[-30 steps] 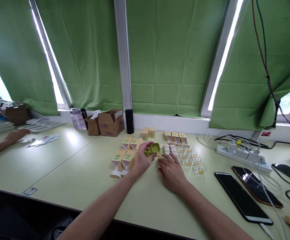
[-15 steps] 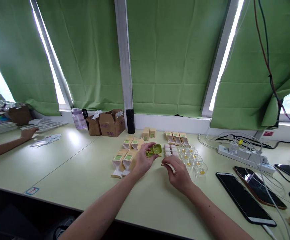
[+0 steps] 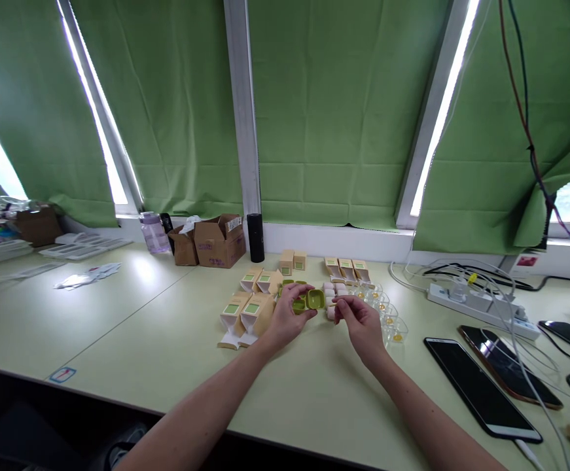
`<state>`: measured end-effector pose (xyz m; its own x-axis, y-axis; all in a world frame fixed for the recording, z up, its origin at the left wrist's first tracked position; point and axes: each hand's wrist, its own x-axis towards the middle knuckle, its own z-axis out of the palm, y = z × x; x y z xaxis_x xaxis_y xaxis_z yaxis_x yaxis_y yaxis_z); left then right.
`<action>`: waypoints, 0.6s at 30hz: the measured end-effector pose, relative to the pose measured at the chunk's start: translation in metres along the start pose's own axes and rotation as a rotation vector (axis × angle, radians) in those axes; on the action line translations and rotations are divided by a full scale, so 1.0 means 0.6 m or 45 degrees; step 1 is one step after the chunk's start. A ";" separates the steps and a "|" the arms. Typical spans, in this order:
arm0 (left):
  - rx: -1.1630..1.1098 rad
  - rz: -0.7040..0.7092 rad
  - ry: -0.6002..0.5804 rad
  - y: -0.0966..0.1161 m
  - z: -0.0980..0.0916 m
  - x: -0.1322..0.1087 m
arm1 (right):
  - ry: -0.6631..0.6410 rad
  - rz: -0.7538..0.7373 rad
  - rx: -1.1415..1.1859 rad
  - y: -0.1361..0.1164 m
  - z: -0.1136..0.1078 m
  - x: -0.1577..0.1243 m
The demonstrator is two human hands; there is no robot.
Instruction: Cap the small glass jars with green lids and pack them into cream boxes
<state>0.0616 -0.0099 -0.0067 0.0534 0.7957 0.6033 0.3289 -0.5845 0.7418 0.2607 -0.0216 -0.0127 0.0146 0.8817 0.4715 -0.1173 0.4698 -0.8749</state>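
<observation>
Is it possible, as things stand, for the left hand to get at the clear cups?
Probably not easily: the left hand is holding a green dish, and the right hand is between it and the clear cups.

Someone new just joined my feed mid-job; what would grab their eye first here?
Green fabric blinds fill most of the upper view. Low in the middle, over the pale table, the left hand holds a small olive-green square cup, with the right hand close beside it. Toward the right edge, dark-screened phones lie in front of a white power strip.
</observation>
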 end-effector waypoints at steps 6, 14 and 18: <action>-0.030 -0.004 -0.072 -0.005 0.003 -0.004 | 0.082 0.152 0.156 -0.001 -0.001 0.009; -0.038 0.015 -0.114 -0.016 0.005 -0.010 | 0.094 0.192 0.252 -0.006 -0.003 0.009; -0.039 0.033 -0.141 -0.009 0.005 -0.011 | 0.099 0.155 0.268 -0.013 0.001 0.007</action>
<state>0.0626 -0.0113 -0.0155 0.1662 0.7918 0.5877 0.2974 -0.6085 0.7357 0.2613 -0.0214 -0.0036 0.0631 0.9356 0.3473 -0.3268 0.3482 -0.8786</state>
